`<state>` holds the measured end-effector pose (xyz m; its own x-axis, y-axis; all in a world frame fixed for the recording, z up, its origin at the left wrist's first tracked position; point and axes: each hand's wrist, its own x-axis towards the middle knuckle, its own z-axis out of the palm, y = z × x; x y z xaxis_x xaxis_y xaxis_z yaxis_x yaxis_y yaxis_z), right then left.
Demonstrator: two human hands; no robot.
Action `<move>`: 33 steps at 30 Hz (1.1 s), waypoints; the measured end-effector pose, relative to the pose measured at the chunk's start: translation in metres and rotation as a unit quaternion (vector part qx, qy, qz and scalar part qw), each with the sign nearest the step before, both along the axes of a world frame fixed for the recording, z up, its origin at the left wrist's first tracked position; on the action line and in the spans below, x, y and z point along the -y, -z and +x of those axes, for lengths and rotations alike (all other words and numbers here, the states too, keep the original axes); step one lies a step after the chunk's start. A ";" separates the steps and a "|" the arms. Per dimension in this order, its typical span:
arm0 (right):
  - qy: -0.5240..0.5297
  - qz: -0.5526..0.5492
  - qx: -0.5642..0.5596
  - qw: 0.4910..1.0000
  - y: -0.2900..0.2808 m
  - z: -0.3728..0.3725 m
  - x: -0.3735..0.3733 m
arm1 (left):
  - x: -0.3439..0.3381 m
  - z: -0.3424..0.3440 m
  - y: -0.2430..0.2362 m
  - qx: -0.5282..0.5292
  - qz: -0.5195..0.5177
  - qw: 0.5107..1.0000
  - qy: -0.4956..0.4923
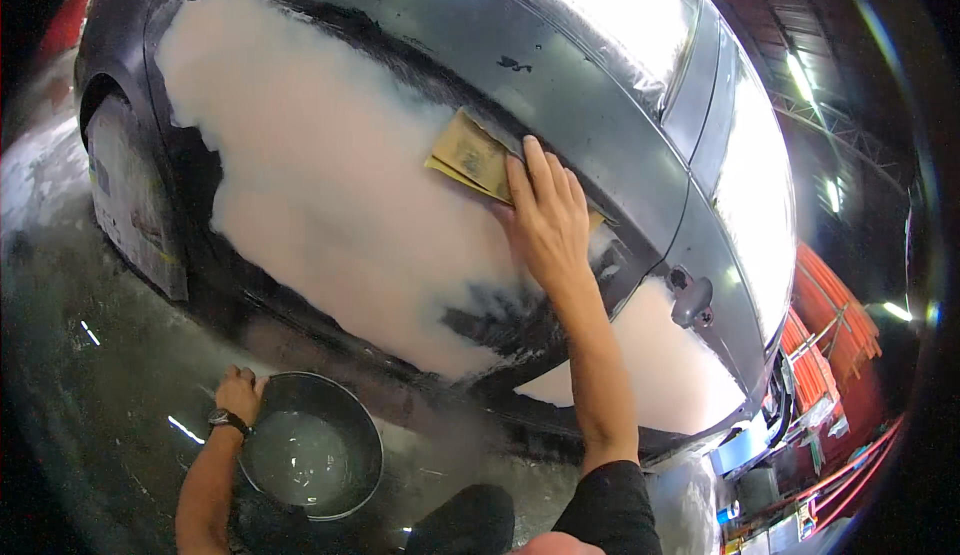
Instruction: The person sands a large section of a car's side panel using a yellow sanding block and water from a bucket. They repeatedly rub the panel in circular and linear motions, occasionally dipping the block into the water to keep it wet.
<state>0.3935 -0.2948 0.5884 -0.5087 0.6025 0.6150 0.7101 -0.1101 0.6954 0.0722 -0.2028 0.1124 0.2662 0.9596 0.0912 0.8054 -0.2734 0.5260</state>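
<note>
My right hand [548,205] presses a folded piece of yellowish sandpaper [470,160] against the dark grey car's side, its fingers laid over the paper's right part. The sandpaper rests along the upper edge of a large pale pink filler patch [310,195]. At the lower left, my left hand [238,397] grips the rim of a round bucket [378,435] holding cloudy liquid, with a dark watch on that wrist.
A door handle [692,302] and a second filler patch [660,375] are right of my forearm. The wheel arch at left has a covering sheet [135,195]. Orange-red lengths [830,325] and clutter stand at the right beside the car. The wet-looking floor [90,375] runs below.
</note>
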 end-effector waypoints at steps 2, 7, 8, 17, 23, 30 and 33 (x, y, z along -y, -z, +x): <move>-0.003 0.003 0.015 1.000 0.006 0.007 0.006 | 0.003 0.001 0.000 -0.005 0.003 1.000 0.005; 0.017 0.030 0.031 0.999 0.027 0.025 0.022 | -0.003 -0.003 0.000 -0.014 -0.001 1.000 0.016; 0.011 0.028 0.027 0.999 0.020 0.020 0.017 | -0.004 -0.001 0.000 -0.006 -0.009 1.000 0.013; 0.003 0.019 0.022 1.000 0.024 0.022 0.021 | -0.005 0.000 0.004 0.014 0.000 1.000 0.008; -0.021 0.013 0.020 0.999 0.015 0.007 0.011 | 0.002 -0.004 -0.009 -0.006 -0.006 1.000 -0.001; -0.023 0.025 0.063 0.997 -0.006 -0.036 -0.049 | 0.003 0.001 -0.015 0.008 -0.014 1.000 -0.004; -0.045 0.033 0.060 0.997 -0.003 -0.061 -0.073 | 0.005 -0.002 -0.015 0.008 -0.030 0.999 -0.014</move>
<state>0.3328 -0.2221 0.5914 -0.6303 0.5122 0.5834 0.6318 -0.0982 0.7689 0.0703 -0.2082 0.1272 0.2383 0.9705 0.0379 0.8040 -0.2190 0.5528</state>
